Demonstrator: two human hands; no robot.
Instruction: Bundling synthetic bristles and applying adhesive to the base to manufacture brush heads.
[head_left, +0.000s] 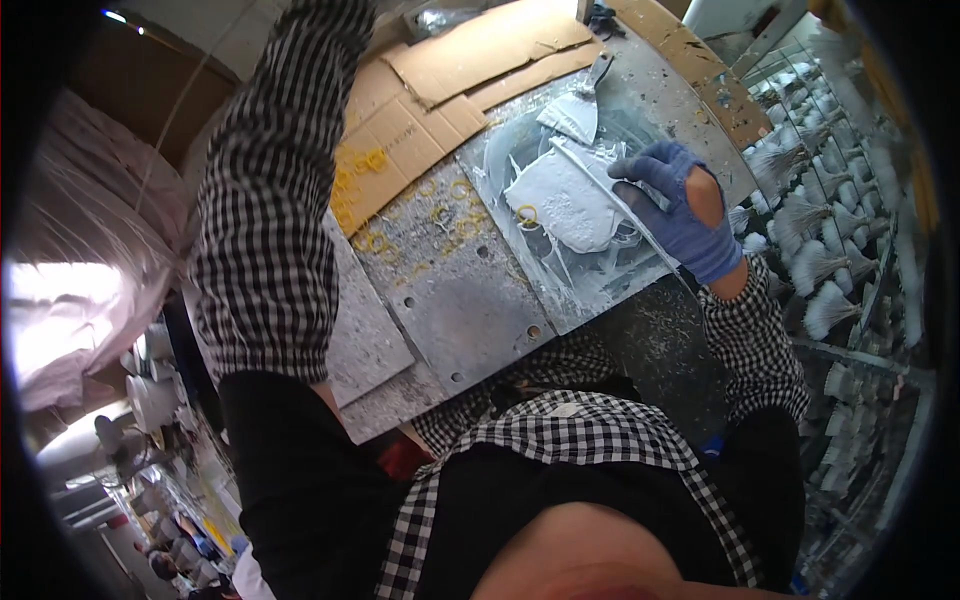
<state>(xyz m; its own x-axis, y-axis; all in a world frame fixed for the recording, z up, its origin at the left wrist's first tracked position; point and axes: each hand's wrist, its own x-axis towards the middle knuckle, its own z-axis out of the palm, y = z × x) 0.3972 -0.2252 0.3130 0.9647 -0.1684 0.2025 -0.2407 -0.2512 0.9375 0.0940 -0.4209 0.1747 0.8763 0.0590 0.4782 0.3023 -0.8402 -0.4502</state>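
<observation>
My right hand (680, 210), in a worn blue glove with a hole on its back, is closed on a long thin white strip (640, 222). The strip slants across a thick pool of white paste (565, 200), smeared over a glassy sheet on the worktable. Beyond the paste lies a putty knife (573, 115) with a white-coated blade, its handle pointing away. One yellow rubber band (526, 215) rests at the paste's left edge. My left arm, in a checked sleeve (270, 200), stretches to the far left; its hand is beyond the upper edge.
Yellow rubber bands (355, 180) are scattered on cardboard (415, 125) and a speckled metal plate (470, 310) at left. A wire rack (870, 365) holding many white fan-shaped tufts (830, 305) stands close by on the right. Pale plastic sheeting (110, 190) hangs on the left.
</observation>
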